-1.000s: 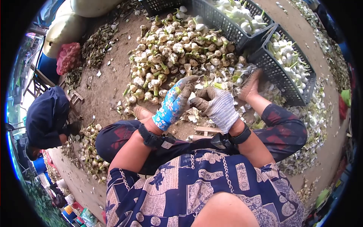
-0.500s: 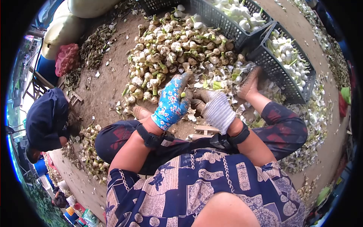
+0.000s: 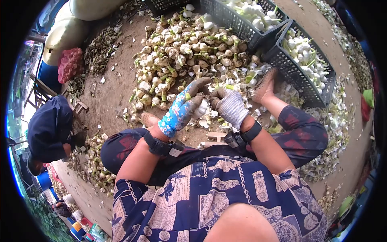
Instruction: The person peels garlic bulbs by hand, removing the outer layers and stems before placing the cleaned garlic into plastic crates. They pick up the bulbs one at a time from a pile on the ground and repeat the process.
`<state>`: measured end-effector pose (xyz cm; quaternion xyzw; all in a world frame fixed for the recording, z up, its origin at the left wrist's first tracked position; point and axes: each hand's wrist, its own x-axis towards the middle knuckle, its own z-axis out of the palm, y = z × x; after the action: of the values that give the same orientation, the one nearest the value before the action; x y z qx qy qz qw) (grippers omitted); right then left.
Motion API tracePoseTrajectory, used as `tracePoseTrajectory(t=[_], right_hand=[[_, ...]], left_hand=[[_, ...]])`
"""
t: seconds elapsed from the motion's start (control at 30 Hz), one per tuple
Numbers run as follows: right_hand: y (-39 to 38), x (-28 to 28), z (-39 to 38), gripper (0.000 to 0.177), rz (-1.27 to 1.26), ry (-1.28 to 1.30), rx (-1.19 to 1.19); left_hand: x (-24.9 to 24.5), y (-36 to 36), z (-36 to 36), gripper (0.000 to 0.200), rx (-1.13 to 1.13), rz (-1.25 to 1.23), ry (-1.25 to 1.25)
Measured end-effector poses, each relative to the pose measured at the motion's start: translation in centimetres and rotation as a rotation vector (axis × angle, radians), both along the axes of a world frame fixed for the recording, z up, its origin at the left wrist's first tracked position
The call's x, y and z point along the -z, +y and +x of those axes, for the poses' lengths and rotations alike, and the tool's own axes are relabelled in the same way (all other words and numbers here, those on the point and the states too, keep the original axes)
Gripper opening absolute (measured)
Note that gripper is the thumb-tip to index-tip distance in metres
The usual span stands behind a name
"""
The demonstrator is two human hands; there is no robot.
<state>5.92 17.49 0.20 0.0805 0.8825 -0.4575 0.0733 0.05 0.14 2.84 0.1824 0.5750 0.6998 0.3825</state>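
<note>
Two gloved hands face each other. The left hand (image 3: 186, 105), in a blue floral glove, is partly closed, its fingers stretched forward and its thumb bent over one white garlic bulb (image 3: 201, 109); a green stem shows between thumb and fingers, seemingly that bulb's own. The bulb lies just right of the left palm, between the two hands. The right hand (image 3: 229, 105), in a grey striped glove, has its fingers curled inward just beside the bulb; whether they grip anything I cannot tell.

Ahead of both hands spreads one large heap of brownish bulbs (image 3: 189, 50), too many to count, with loose skins (image 3: 238, 74) near the right hand. Beyond the right hand, ahead and to its right, two dark crates (image 3: 296, 78) hold white bulbs; part of a third crate (image 3: 167, 6) shows farther ahead. One small wooden stool (image 3: 216, 137) sits just behind the hands. Well left of the left hand are one red mesh bag (image 3: 70, 65) and one other person (image 3: 49, 127).
</note>
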Motion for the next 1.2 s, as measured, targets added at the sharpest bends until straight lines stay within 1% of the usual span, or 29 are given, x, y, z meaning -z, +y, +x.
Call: tracePoseTrajectory(t=[0.03,0.07,0.13,0.17,0.2,0.27,0.3,0.33,0.37,0.4,0.43,0.47,0.53,0.57,0.6,0.67,0.73,0.77,0.8,0.83,0.87,0.9,0.93,0.97,1.0,1.03,1.07,1.13,1.2], right_hand=[[0.5,0.3,0.2,0.015,0.082,0.031,-0.014],[1.0,0.4,0.3,0.014,0.162,0.063,-0.030],[2.2,-0.4,1.1,0.016,0.025,-0.068,-0.136],[3.0,-1.3,1.7,0.015,-0.133,-0.111,-0.307],[3.2,-2.5,2.3,0.016,-0.200,-0.117,-0.350],[2.5,-5.2,2.1,0.022,-0.059,-0.089,-0.321],[1.7,-5.6,1.9,0.022,-0.062,-0.090,-0.313],[0.9,-6.1,1.3,0.026,0.021,0.171,-0.225],[0.2,-6.3,0.8,0.030,0.105,0.431,-0.140],[-0.1,-5.4,0.2,0.033,0.244,0.617,-0.211],[-0.2,-4.7,0.1,0.028,0.303,0.611,-0.275],[-0.1,-4.3,0.1,0.023,0.363,0.604,-0.340],[1.1,-5.5,1.2,0.014,-0.095,0.364,-0.387],[1.9,-6.5,2.4,0.008,-0.347,0.193,-0.339],[2.7,-4.4,4.1,0.009,-0.849,-0.069,-0.319],[4.6,-4.7,3.2,0.022,-0.467,-0.189,-0.591],[3.3,-1.5,2.4,0.037,0.426,-0.015,-0.330],[2.3,-1.9,2.0,0.043,0.429,0.184,-0.157],[2.0,-3.0,1.5,0.036,0.207,0.212,-0.188],[1.1,-3.4,1.0,0.035,0.207,0.286,-0.204],[0.4,-3.6,0.6,0.034,0.208,0.360,-0.213],[0.0,-2.3,0.3,0.028,0.253,0.456,-0.250],[0.3,-2.6,0.3,0.028,0.257,0.457,-0.250],[0.8,-3.2,0.3,0.024,0.078,0.359,-0.329],[1.2,-4.0,0.5,0.021,-0.106,0.257,-0.406],[2.3,-5.8,1.1,0.017,-0.422,-0.016,-0.412],[3.3,-6.0,2.6,0.018,-0.754,-0.125,-0.386],[4.1,-4.1,3.3,0.027,-0.849,-0.139,-0.296],[4.2,-0.9,1.4,0.044,0.348,-0.063,-0.317]], left_hand=[[-0.2,0.6,0.4,0.062,-0.089,0.067,-0.076],[0.3,0.4,-0.1,0.061,-0.084,0.262,-0.327],[-0.2,0.6,-0.5,0.063,-0.186,0.433,-0.527],[-0.8,0.4,-0.8,0.065,-0.178,0.493,-0.615],[-0.7,0.3,-1.0,0.065,-0.185,0.492,-0.609],[-0.3,0.5,-0.9,0.067,-0.158,0.517,-0.715],[0.0,0.7,-0.9,0.068,-0.130,0.523,-0.717],[-0.1,0.9,-0.8,0.068,-0.121,0.522,-0.716],[-0.3,1.0,-0.7,0.066,-0.071,0.329,-0.491],[-0.4,1.0,-0.5,0.064,-0.024,0.135,-0.268],[0.3,1.0,-0.7,0.059,-0.013,0.531,-0.693],[0.8,0.9,-0.7,0.059,-0.011,0.531,-0.694],[1.4,0.7,-0.8,0.058,-0.112,0.644,-0.875],[0.7,1.1,-0.3,0.058,-0.213,0.524,-0.736],[1.0,1.0,-0.6,0.058,-0.219,0.526,-0.736],[1.5,0.9,-1.3,0.056,-0.333,0.551,-0.816],[1.3,1.2,-1.4,0.054,-0.350,0.532,-0.844],[1.0,1.4,-1.3,0.054,-0.309,0.524,-0.851],[1.0,1.5,-1.0,0.054,-0.279,0.518,-0.862],[1.2,1.6,-0.9,0.055,-0.238,0.478,-0.860],[1.1,1.7,-0.5,0.057,-0.219,0.379,-0.772],[1.3,1.8,-0.6,0.054,-0.200,0.419,-0.831],[1.7,1.9,-0.6,0.051,-0.184,0.464,-0.887],[2.2,2.0,-0.7,0.051,-0.187,0.469,-0.886],[2.9,2.0,-0.7,0.046,-0.272,0.487,-0.863],[3.3,1.8,-0.8,0.042,-0.354,0.497,-0.841],[3.5,1.7,-1.0,0.042,-0.353,0.492,-0.844],[3.6,2.0,-1.4,0.036,-0.504,0.457,-0.848],[4.2,1.9,-1.4,0.035,-0.535,0.359,-0.761]])
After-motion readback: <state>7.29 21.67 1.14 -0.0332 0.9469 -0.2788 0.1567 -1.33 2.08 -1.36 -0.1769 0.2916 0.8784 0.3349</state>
